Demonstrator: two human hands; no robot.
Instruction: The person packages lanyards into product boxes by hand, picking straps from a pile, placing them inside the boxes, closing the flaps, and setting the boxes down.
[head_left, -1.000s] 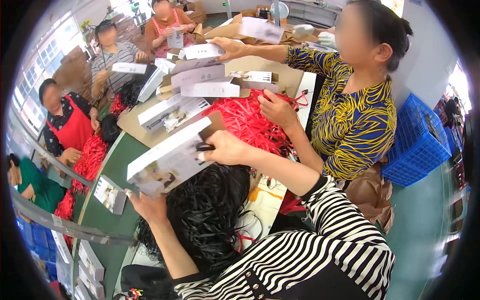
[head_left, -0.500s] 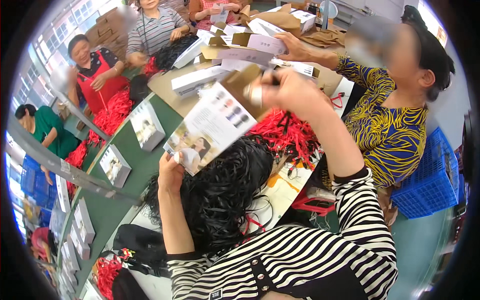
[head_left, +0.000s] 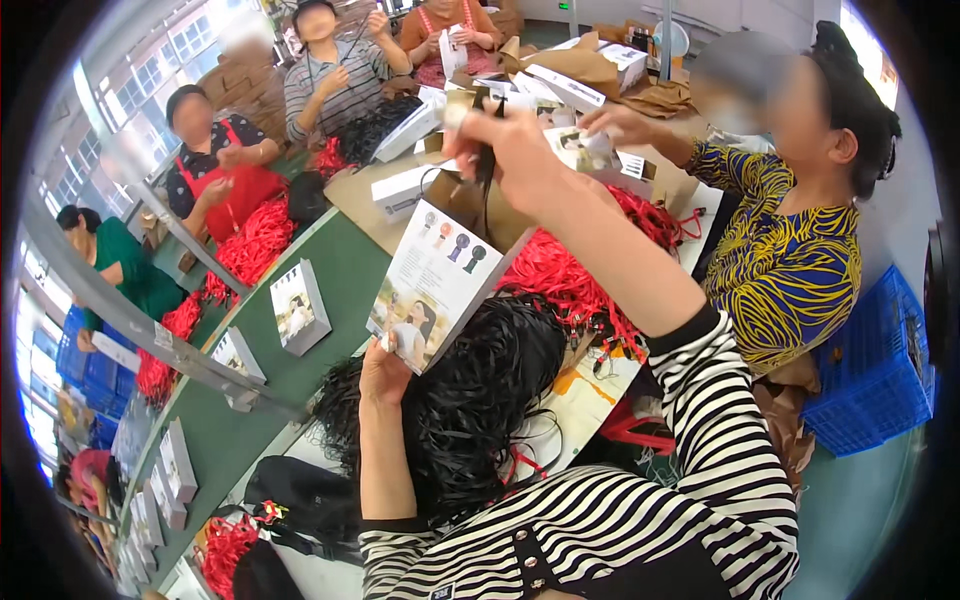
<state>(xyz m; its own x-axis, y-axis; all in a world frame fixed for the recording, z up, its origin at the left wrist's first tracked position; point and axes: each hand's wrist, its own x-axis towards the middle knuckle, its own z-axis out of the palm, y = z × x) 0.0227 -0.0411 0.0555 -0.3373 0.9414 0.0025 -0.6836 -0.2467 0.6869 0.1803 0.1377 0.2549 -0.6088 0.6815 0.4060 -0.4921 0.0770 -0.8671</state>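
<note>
My left hand (head_left: 385, 372) grips the lower edge of a white printed box (head_left: 425, 265), tilted, with small fan pictures and a photo on its side. The box's brown top flaps stand open. Above that end my right hand (head_left: 515, 160) is closed on a thin black strap (head_left: 486, 165), partly hidden by my fingers and blurred. A big heap of black straps (head_left: 460, 400) lies below the box. Beside it, to the right, is a heap of red straps (head_left: 585, 265).
A green conveyor belt (head_left: 335, 255) carries several white boxes (head_left: 300, 305) on the left, behind a metal rail (head_left: 200, 355). More boxes lie on the far table. A co-worker in a patterned shirt (head_left: 790, 260) reaches in from the right, near a blue crate (head_left: 875, 365). Other co-workers sit opposite.
My right hand has moved up and left, away from the box's edge, and the black strap now shows at it. The box in my left hand has turned more upright.
</note>
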